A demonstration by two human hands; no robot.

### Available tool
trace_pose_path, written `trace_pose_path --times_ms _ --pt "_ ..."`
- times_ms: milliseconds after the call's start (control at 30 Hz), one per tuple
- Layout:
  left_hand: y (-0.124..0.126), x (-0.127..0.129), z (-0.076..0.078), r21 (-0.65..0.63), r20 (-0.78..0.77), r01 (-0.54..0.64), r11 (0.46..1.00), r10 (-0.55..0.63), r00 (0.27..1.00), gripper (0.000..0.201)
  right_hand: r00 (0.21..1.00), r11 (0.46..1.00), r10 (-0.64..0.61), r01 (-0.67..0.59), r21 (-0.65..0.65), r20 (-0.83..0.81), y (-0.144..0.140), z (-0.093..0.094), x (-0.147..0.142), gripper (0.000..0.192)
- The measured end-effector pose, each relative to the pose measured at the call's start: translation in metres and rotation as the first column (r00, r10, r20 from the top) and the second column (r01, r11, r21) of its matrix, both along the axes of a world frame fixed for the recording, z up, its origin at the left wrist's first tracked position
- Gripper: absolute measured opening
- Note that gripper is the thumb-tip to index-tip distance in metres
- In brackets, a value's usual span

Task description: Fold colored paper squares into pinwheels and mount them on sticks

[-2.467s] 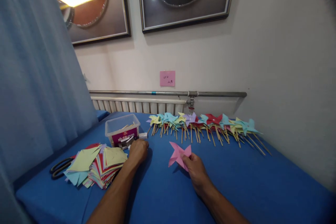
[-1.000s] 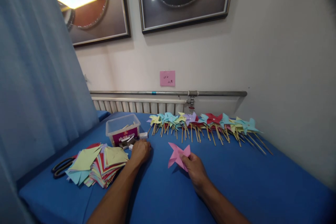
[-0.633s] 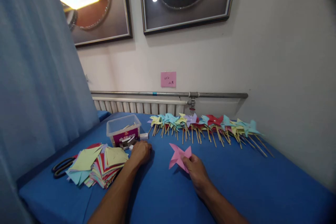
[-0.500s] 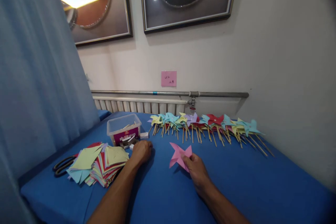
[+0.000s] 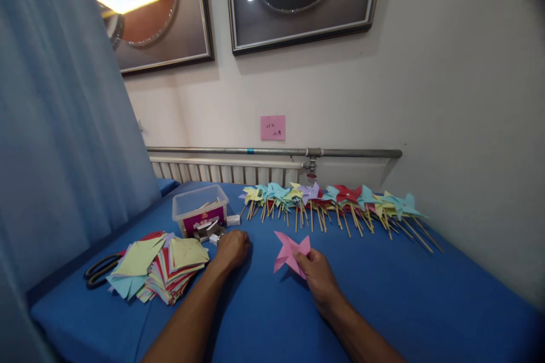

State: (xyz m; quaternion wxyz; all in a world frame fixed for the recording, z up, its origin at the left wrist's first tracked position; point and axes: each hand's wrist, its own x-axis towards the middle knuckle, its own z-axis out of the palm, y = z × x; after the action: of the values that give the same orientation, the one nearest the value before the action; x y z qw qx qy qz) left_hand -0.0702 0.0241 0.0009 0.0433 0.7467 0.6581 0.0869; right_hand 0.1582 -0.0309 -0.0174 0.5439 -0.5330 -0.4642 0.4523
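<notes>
A pink paper pinwheel (image 5: 286, 253) is pinched at its centre between the thumb and fingers of my right hand (image 5: 318, 278), held a little above the blue cloth. My left hand (image 5: 233, 248) is curled, knuckles up, on the table beside some small white boxes (image 5: 233, 220) and metal pieces (image 5: 209, 231). Its fingertips are hidden, so I cannot see what is in them. Left of that hand lie stacks of coloured paper squares (image 5: 183, 261), some with cut corners. Behind them stands a clear plastic tub (image 5: 200, 204) with short sticks inside.
A long row of finished pinwheels on sticks (image 5: 313, 195) lies along the back of the table. Black-handled scissors (image 5: 101, 270) rest partly under the paper at left. A blue curtain (image 5: 72, 113) hangs on the left; a radiator (image 5: 225, 170) and pipe (image 5: 272, 151) run behind.
My left hand has shifted slightly to the right, away from the small boxes. My right hand keeps the pink pinwheel in nearly the same place.
</notes>
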Motion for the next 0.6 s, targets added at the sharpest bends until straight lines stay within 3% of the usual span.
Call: trace_pose_path --times_ms 233,433,600 --pt "-0.002 -0.004 0.006 -0.02 0.024 0.026 0.999 -0.025 0.999 0.031 0.999 0.999 -0.031 0.032 -0.016 0.027 0.008 -0.007 0.0 0.035" --pt "0.0 -0.014 0.009 -0.02 0.087 0.003 1.0 -0.001 0.996 0.031 0.999 0.999 -0.029 0.03 -0.015 0.039 0.0 0.002 -0.001 0.031" --pt "0.004 -0.016 0.006 -0.054 0.173 0.086 0.995 -0.076 0.982 0.032 1.0 1.0 -0.024 0.025 -0.017 0.013 -0.003 0.007 -0.002 0.029"
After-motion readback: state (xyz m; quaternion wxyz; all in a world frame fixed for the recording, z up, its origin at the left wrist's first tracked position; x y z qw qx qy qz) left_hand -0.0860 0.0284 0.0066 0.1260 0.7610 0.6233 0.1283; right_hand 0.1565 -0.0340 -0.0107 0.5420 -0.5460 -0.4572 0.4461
